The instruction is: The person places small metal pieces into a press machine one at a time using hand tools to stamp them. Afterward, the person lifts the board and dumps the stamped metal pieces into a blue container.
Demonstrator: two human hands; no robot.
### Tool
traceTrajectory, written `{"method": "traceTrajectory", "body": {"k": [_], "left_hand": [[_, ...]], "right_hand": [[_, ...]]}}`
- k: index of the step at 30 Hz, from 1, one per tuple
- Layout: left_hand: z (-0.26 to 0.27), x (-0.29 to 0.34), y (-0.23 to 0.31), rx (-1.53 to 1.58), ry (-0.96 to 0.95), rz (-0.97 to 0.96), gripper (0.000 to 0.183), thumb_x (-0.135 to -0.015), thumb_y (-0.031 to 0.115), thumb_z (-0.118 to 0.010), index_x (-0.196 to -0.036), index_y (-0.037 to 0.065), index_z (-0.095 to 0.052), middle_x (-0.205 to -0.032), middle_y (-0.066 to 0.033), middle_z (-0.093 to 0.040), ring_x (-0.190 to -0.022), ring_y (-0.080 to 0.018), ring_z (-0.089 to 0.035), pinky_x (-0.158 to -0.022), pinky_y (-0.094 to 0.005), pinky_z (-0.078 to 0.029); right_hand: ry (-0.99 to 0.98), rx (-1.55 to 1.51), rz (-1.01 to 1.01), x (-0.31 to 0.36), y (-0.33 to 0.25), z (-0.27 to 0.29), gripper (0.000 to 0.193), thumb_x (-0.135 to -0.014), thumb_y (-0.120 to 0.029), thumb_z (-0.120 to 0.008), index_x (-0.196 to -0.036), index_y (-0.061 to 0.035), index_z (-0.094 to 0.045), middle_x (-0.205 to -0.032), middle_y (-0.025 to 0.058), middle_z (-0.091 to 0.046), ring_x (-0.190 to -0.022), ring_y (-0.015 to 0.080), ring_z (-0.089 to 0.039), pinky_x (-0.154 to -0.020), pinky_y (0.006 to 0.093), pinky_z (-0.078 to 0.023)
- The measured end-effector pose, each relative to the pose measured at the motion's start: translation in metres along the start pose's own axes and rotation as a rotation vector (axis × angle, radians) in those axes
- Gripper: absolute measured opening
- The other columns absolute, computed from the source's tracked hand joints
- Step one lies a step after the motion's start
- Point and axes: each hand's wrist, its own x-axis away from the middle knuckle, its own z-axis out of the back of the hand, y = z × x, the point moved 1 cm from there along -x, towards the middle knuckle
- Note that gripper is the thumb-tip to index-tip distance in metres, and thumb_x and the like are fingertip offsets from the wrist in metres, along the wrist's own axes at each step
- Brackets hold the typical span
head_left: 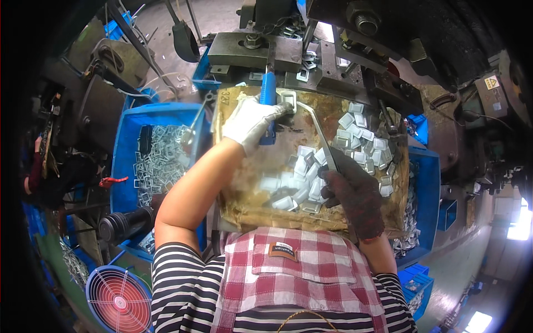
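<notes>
My left hand [247, 121], in a white glove, is closed around a long blue-handled tool [268, 89] with a metal upper end. Its darkened fingertips reach a small rectangular metal part [289, 99] at the far edge of the worn board [244, 205]. In a dark glove, my right hand [355, 194] grips long bent tweezers [322, 136]. The tweezers' tip is beside that part; whether it touches cannot be made out. Many loose, shallow silvery parts [363, 136] lie heaped on the board, near and beyond my right hand.
A blue bin [117, 161] of metal pieces stands left of the board; another blue bin [426, 205] is at the right. Press machinery with a bolted steel block [227, 50] rises beyond the board. A black cylinder [125, 225] and a red fan [119, 299] are at lower left.
</notes>
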Motion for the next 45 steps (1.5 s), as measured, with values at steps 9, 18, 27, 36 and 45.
{"method": "traceTrajectory", "body": {"k": [9,18,27,36,45], "left_hand": [[0.002,0.017,0.018,0.0,-0.043,0.077,0.031,-0.087,0.023,-0.08,-0.11,0.005,-0.069,-0.095,-0.0043,-0.071,-0.085,-0.0123,-0.067,-0.075,-0.0275,-0.053],[0.007,0.025,0.041,-0.101,-0.091,-0.032,0.04,-0.087,0.024,-0.08,-0.12,0.004,-0.072,-0.094,-0.0052,-0.073,-0.078,-0.01,-0.063,-0.071,-0.0275,-0.05],[0.009,-0.022,0.066,-0.747,-0.189,-0.145,0.037,-0.095,0.031,-0.069,-0.114,-0.001,-0.067,-0.09,-0.0165,-0.074,-0.077,-0.0249,-0.071,-0.073,-0.037,-0.056],[-0.042,-0.076,0.17,-1.504,-0.406,-0.075,0.021,-0.093,0.008,-0.058,-0.103,-0.005,-0.072,-0.095,-0.0218,-0.074,-0.085,-0.0291,-0.074,-0.075,-0.0385,-0.061],[0.008,-0.038,0.061,-0.948,-0.01,-0.137,0.033,-0.097,0.027,-0.06,-0.114,0.0,-0.064,-0.093,-0.024,-0.072,-0.087,-0.0373,-0.072,-0.081,-0.0465,-0.056]], "right_hand": [[0.002,0.019,-0.016,0.005,0.001,0.003,0.043,-0.099,-0.011,-0.064,-0.141,-0.0075,-0.06,-0.101,0.0044,-0.071,-0.077,0.0086,-0.067,-0.063,0.0246,-0.058],[-0.063,0.167,0.01,0.009,0.001,0.006,0.042,-0.099,-0.013,-0.064,-0.14,-0.0073,-0.061,-0.09,0.0049,-0.071,-0.076,0.0081,-0.067,-0.063,0.0252,-0.057],[0.232,0.071,-0.011,-0.007,0.013,0.036,0.037,-0.096,-0.016,-0.067,-0.132,-0.0071,-0.066,-0.089,0.0043,-0.071,-0.067,0.0086,-0.067,-0.054,0.0256,-0.055],[0.496,0.241,0.212,-0.037,-0.015,0.053,0.04,-0.096,-0.014,-0.064,-0.136,-0.0106,-0.063,-0.094,0.0041,-0.069,-0.069,0.0082,-0.066,-0.055,0.0249,-0.056],[0.395,0.161,0.268,-0.102,0.01,0.041,0.042,-0.097,-0.014,-0.062,-0.138,-0.0124,-0.061,-0.087,0.0032,-0.067,-0.066,0.0074,-0.062,-0.055,0.0252,-0.052]]}}
